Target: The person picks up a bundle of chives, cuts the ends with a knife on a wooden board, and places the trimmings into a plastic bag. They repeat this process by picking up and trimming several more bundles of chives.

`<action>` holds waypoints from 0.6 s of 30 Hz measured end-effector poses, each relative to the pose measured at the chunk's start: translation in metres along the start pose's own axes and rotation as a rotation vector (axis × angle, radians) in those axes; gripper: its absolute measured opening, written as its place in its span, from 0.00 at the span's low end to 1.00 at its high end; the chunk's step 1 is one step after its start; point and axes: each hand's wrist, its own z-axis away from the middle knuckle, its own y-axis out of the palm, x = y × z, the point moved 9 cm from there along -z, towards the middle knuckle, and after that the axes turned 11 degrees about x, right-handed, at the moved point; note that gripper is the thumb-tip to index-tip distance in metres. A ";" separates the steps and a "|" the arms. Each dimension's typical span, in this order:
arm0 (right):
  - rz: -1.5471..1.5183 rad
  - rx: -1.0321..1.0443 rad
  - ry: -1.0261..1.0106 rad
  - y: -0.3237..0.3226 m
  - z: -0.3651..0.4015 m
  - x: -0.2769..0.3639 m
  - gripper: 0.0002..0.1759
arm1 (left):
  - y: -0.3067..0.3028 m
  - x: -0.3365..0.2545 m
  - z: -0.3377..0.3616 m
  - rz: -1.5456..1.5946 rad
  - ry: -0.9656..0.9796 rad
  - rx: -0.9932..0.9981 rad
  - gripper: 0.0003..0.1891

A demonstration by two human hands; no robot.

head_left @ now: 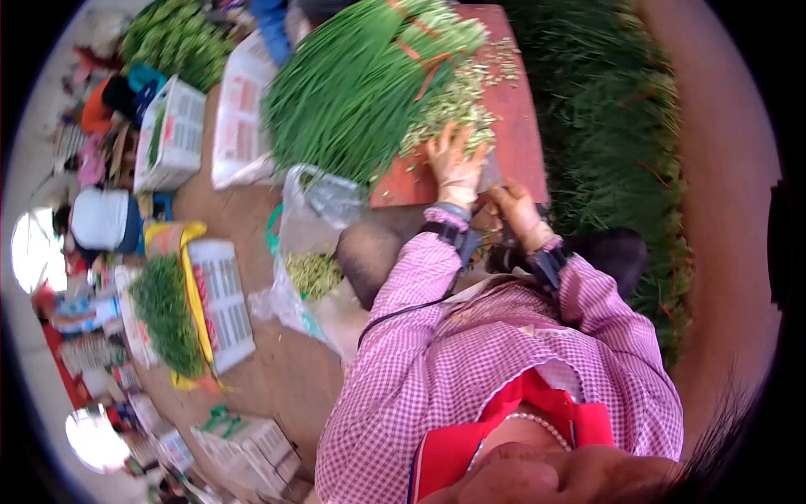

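My left hand (456, 164), in a thin pale glove, has its fingers spread over cut pale stalk pieces (467, 107) on the red board (516, 126). Closed round the handle of a broad knife is my right hand (517, 215), close to the board's near edge. The knife's grey blade (489, 170) lies beside my left hand. Bundles of long green stalks (340, 92), tied with orange bands, rest on the board beyond and left of my left hand.
An open plastic bag (312, 227) with trimmings stands left of my knees. White crates (220, 294) and heaped greens (166, 307) are farther left. Long rows of green bundles (588, 126) lie right of the board. Other people are at the far left; a blue sleeve (270, 29) is at top.
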 end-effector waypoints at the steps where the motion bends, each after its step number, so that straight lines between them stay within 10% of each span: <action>1: 0.022 0.008 -0.004 0.001 0.004 0.008 0.08 | -0.009 -0.011 0.000 0.023 0.005 -0.039 0.23; 12: 0.066 0.363 -0.037 0.169 0.052 0.090 0.09 | -0.223 -0.038 0.047 -0.066 -0.031 -0.398 0.22; 18: 0.406 0.637 -0.044 0.288 0.046 0.027 0.15 | -0.266 0.119 0.156 0.245 -0.418 -0.348 0.22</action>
